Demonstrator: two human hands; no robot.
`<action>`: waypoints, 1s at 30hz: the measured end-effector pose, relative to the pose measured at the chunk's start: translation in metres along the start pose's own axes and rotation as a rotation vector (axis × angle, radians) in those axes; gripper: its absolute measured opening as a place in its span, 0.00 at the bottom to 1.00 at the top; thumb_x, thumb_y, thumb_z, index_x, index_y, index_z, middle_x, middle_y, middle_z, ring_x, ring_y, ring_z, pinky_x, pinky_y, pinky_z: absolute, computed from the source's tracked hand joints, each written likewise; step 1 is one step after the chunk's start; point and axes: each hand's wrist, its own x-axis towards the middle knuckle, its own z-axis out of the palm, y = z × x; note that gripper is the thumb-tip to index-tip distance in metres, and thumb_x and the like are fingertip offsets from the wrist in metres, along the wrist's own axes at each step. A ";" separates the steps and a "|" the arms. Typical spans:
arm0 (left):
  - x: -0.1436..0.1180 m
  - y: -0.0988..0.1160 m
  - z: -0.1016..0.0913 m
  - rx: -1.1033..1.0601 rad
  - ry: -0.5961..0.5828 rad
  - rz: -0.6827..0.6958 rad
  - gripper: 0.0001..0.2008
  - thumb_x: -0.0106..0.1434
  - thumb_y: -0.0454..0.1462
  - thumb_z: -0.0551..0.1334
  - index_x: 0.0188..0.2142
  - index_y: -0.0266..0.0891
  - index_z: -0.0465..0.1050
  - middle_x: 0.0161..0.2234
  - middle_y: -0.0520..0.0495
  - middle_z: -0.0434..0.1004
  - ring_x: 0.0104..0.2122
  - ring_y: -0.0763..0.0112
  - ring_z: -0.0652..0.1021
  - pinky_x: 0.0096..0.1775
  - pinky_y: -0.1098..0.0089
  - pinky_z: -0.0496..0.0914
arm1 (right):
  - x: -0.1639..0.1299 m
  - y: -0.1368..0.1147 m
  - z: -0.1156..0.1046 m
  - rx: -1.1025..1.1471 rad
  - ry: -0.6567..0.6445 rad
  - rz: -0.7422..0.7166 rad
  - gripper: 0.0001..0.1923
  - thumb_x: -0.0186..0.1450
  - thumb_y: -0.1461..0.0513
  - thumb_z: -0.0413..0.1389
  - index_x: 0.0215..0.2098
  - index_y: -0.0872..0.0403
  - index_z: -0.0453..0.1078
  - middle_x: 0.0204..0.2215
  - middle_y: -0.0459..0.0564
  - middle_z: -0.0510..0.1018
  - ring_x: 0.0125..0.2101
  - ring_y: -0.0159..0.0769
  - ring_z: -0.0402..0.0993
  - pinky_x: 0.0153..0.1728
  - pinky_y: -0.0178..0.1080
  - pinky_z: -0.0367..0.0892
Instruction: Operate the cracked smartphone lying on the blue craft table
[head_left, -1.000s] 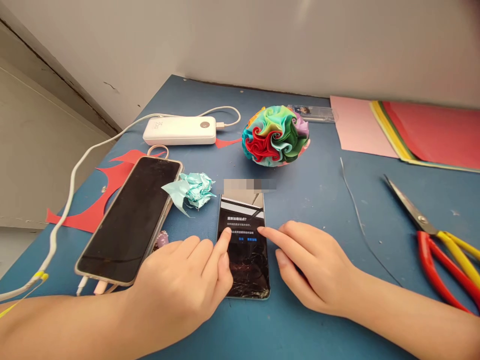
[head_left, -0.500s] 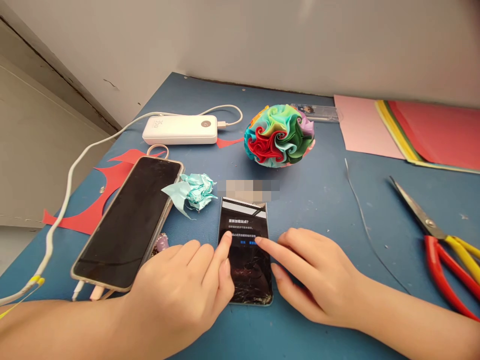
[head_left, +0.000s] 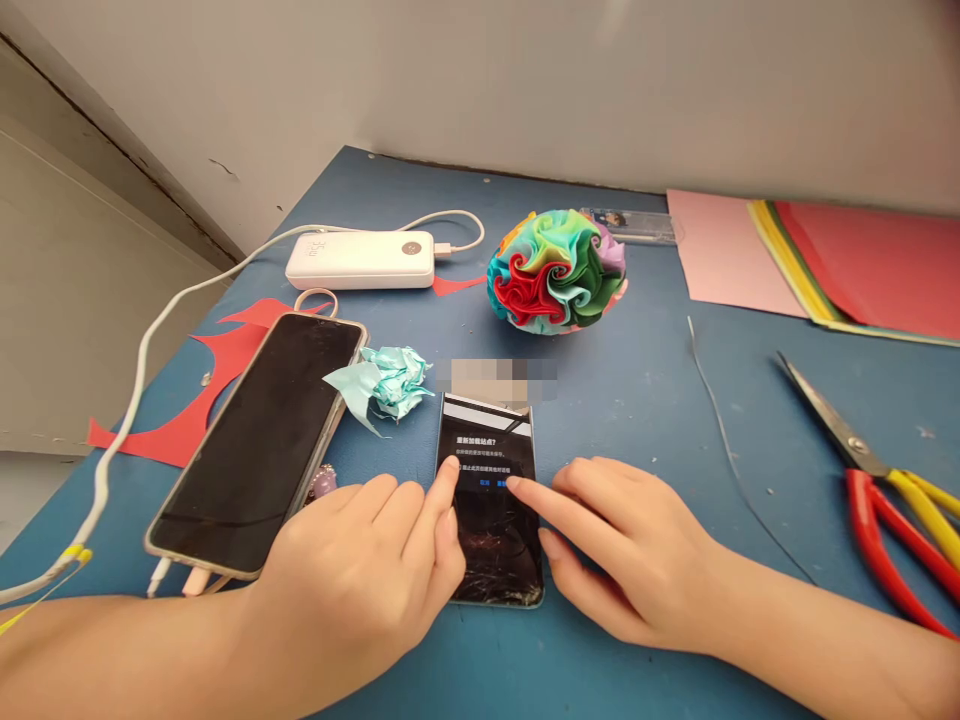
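A phone (head_left: 495, 540) with a cracked lower screen lies on the blue table, showing a dialog with white text and blue buttons. My left hand (head_left: 367, 570) is over its left side, index finger stretched to the screen's left edge, the other fingers curled; it holds nothing. From the right, my right hand (head_left: 637, 560) points its index finger at the blue button text, its thumb beside the phone's right edge. Nothing is held in it either. Whether the fingertips press the glass I cannot tell. A pixelated patch covers the phone's top end.
Left lie a larger dark-screened phone (head_left: 255, 440), crumpled light-blue paper (head_left: 397, 382), red paper scraps (head_left: 214, 395) and a white power bank (head_left: 360, 259) with a cable. Behind stands a colourful paper ball (head_left: 559, 272). Right are a thin wire (head_left: 724, 435), scissors (head_left: 862, 460) and coloured sheets (head_left: 877, 265).
Both index fingers have shifted very slightly left and up, about with the whole view. The same dialog stays on the phone's screen.
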 end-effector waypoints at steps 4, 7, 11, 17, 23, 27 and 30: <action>0.000 0.001 0.000 0.003 -0.005 0.002 0.10 0.60 0.28 0.59 0.40 0.25 0.74 0.16 0.53 0.61 0.16 0.70 0.65 0.18 0.66 0.56 | 0.000 0.000 0.000 -0.004 -0.007 -0.002 0.18 0.61 0.68 0.51 0.50 0.63 0.64 0.27 0.51 0.68 0.25 0.33 0.58 0.24 0.37 0.59; -0.001 0.000 -0.001 0.000 -0.004 0.001 0.09 0.60 0.28 0.59 0.40 0.25 0.74 0.15 0.53 0.61 0.15 0.71 0.64 0.18 0.66 0.56 | 0.000 0.000 -0.001 -0.009 -0.018 -0.004 0.18 0.61 0.67 0.50 0.50 0.63 0.64 0.27 0.51 0.68 0.24 0.32 0.57 0.24 0.37 0.58; -0.001 0.000 0.000 -0.003 -0.004 -0.003 0.10 0.60 0.28 0.59 0.40 0.26 0.74 0.15 0.53 0.60 0.16 0.71 0.63 0.18 0.66 0.55 | 0.000 -0.001 -0.001 -0.008 -0.020 0.002 0.19 0.61 0.67 0.50 0.51 0.63 0.63 0.27 0.50 0.68 0.25 0.32 0.57 0.24 0.37 0.58; -0.002 0.002 0.000 -0.010 0.007 0.003 0.10 0.60 0.28 0.59 0.40 0.25 0.74 0.15 0.54 0.58 0.16 0.71 0.62 0.19 0.66 0.55 | 0.001 -0.001 -0.001 -0.006 -0.016 0.006 0.18 0.61 0.67 0.50 0.50 0.63 0.63 0.27 0.51 0.68 0.25 0.32 0.57 0.24 0.37 0.59; -0.002 0.000 0.002 -0.017 -0.030 0.018 0.11 0.60 0.29 0.58 0.43 0.25 0.73 0.16 0.54 0.57 0.16 0.70 0.61 0.18 0.66 0.53 | 0.000 -0.001 -0.001 -0.013 -0.009 0.005 0.18 0.61 0.68 0.50 0.50 0.64 0.63 0.26 0.50 0.68 0.24 0.32 0.58 0.24 0.37 0.59; 0.000 -0.001 -0.002 -0.032 -0.006 0.036 0.12 0.60 0.28 0.58 0.42 0.24 0.73 0.16 0.53 0.59 0.16 0.70 0.61 0.18 0.66 0.53 | 0.000 -0.001 0.000 -0.015 -0.014 0.007 0.18 0.61 0.68 0.50 0.50 0.64 0.63 0.27 0.50 0.68 0.25 0.33 0.58 0.24 0.37 0.59; -0.001 0.000 -0.007 -0.095 0.024 0.072 0.11 0.57 0.28 0.59 0.39 0.21 0.73 0.16 0.52 0.60 0.16 0.70 0.62 0.17 0.66 0.52 | 0.000 -0.001 0.001 -0.015 -0.012 0.007 0.19 0.61 0.68 0.50 0.51 0.64 0.63 0.27 0.50 0.68 0.25 0.33 0.58 0.24 0.37 0.59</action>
